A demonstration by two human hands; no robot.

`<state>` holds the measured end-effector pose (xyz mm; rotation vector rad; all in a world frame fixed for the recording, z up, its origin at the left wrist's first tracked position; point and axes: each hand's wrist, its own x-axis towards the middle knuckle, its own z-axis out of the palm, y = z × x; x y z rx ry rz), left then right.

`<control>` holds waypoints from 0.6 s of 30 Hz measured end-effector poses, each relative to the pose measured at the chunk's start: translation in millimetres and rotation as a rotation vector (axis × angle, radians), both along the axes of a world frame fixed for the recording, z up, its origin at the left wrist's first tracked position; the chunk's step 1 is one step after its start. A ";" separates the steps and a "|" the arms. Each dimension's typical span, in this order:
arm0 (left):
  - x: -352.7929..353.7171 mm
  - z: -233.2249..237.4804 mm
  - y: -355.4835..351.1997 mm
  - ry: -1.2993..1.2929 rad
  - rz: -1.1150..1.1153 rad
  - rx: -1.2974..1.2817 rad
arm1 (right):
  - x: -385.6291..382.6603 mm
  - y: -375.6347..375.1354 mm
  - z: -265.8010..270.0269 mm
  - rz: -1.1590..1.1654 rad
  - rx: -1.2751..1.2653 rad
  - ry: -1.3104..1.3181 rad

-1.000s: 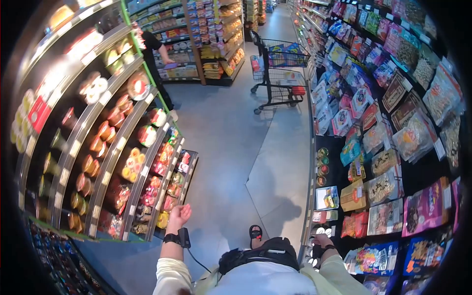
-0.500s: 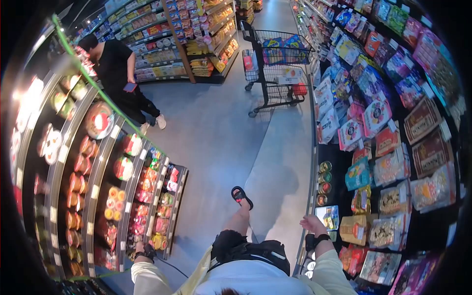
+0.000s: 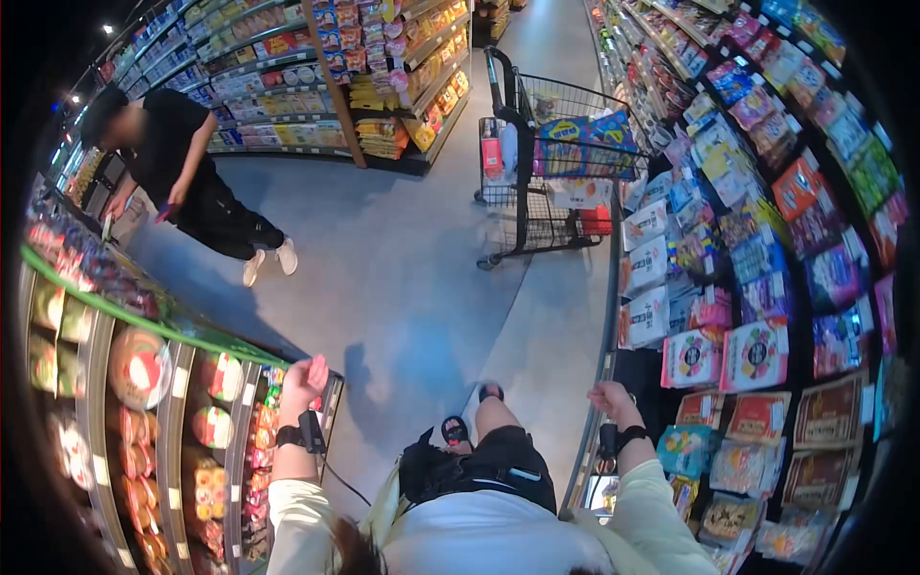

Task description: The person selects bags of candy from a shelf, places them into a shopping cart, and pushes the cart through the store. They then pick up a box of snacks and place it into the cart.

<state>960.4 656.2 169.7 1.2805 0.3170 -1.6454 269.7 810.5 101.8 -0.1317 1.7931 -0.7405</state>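
My left hand point(image 3: 305, 378) is raised beside the end of the left shelf unit, above its packaged snacks point(image 3: 263, 422). It holds nothing, and its fingers are loosely bent and apart. Over the edge of the right shelf is my right hand point(image 3: 610, 397), empty, its fingers relaxed and slightly apart. Nearest to it are pink-and-white packs point(image 3: 692, 358). Both wrists wear black straps, and a thin cable hangs from the left one.
A black shopping cart point(image 3: 575, 153) with colourful bags stands ahead beside the right shelves. At the left, a person point(image 3: 172, 144) in black stands by a shelf, hands low in front. Snack racks point(image 3: 402, 86) rise behind, and grey floor point(image 3: 402, 278) runs between.
My left hand has come up and forward from low beside the left shelf. My right hand has moved slightly forward. The cart and right shelves appear nearer. The other person's arms are now both visible.
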 end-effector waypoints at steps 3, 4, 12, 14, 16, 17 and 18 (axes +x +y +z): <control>-53.4 24.5 -90.1 0.101 -0.027 -0.133 | -10.4 -103.4 -2.6 0.057 0.041 -0.017; -62.2 16.4 -111.5 0.102 -0.022 -0.128 | -10.5 -143.5 -4.1 0.089 0.037 -0.027; -28.7 -124.4 -207.3 0.235 0.341 0.150 | 33.1 -456.3 -25.6 0.365 -0.096 -0.061; -27.8 -119.2 -207.4 0.226 0.399 0.183 | 55.9 -518.5 -15.2 0.563 -0.146 -0.016; -26.4 -100.8 -214.3 0.168 0.480 0.256 | 77.7 -578.7 -14.3 0.729 -0.209 0.073; -15.2 -110.5 -216.4 0.154 0.415 0.263 | 85.2 -605.8 -22.7 0.782 -0.218 0.111; -2.8 -124.6 -218.7 0.141 0.346 0.268 | 91.5 -631.9 -34.2 0.779 -0.211 0.111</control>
